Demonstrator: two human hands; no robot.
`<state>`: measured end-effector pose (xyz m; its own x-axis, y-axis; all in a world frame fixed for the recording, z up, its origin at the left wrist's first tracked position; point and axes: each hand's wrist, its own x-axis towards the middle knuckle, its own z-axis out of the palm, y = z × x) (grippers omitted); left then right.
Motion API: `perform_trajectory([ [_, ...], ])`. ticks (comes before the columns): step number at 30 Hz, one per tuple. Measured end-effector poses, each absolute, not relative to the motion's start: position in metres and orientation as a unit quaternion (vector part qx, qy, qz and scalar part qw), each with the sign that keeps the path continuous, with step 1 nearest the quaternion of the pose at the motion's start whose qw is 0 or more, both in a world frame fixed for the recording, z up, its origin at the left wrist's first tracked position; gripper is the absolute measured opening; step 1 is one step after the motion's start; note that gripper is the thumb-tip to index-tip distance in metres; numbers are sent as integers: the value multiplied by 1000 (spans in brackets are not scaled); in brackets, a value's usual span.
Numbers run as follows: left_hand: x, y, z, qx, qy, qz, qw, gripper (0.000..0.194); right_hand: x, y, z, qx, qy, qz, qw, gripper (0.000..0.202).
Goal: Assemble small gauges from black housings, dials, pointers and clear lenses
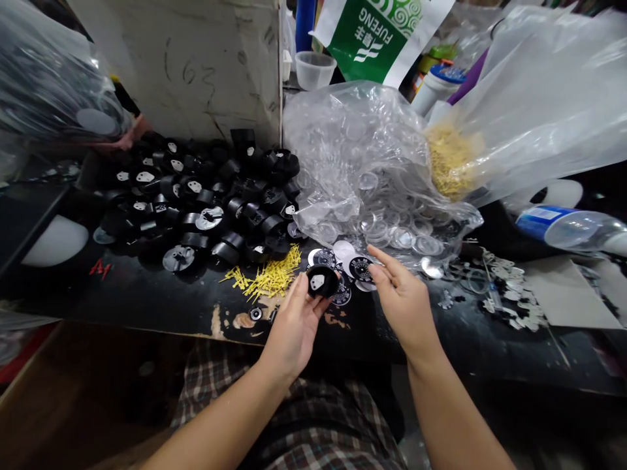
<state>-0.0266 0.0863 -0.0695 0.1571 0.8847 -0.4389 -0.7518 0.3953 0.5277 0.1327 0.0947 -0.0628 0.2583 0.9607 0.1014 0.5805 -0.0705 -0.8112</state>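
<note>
My left hand (pixel 298 326) is closed around a round black plastic housing (pixel 322 282), its open face turned up and a pale plate showing inside. At the right, my right hand (pixel 404 307) pinches a black dial disc (pixel 360 268) with white markings by its edge, the index finger stretched out above it. Between and behind the hands lie several more dial discs (pixel 341 292), partly hidden by the housing. Left of them is a heap of small yellow pointers (pixel 272 279).
Many black housings (pixel 196 215) are piled at the back left against a grey box (pixel 196 72). A clear plastic bag (pixel 343 150) spills transparent round covers (pixel 392 228). To the right are a bag of yellow pieces (pixel 450 160), a plastic bottle (pixel 568 225) and pale small parts (pixel 514 294).
</note>
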Motion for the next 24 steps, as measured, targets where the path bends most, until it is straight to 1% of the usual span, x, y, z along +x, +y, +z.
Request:
perform_trajectory([
  [2,-31,83,-69,115,355,551,746,33,134,93,-62,-690,-572,200,396,31],
  [4,-35,78,-68,123,361,551,743,33,133,90,-60,-681,-568,170,428,26],
  [6,-37,74,-66,124,362,543,748,33,126,87,-58,-668,-556,173,463,23],
  [8,-38,71,-65,116,356,534,758,32,114,83,-54,-650,-544,233,477,22],
  [10,-39,69,-65,100,363,536,755,32,101,80,-50,-630,-527,335,462,22],
  [12,-43,67,-65,101,393,552,728,33,89,78,-47,-619,-513,404,436,20],
  [15,-56,66,-65,160,433,564,684,33,82,79,-46,-616,-522,427,406,16],
  [17,-67,68,-64,189,432,547,692,33,82,81,-47,-599,-525,465,387,16],
  [19,-78,72,-63,177,422,540,707,34,83,82,-47,-584,-514,497,384,18],
  [22,-87,77,-62,139,431,554,699,35,83,82,-47,-590,-510,479,403,16],
  [24,-85,75,-62,139,434,545,704,30,81,81,-45,-596,-524,452,407,13],
])
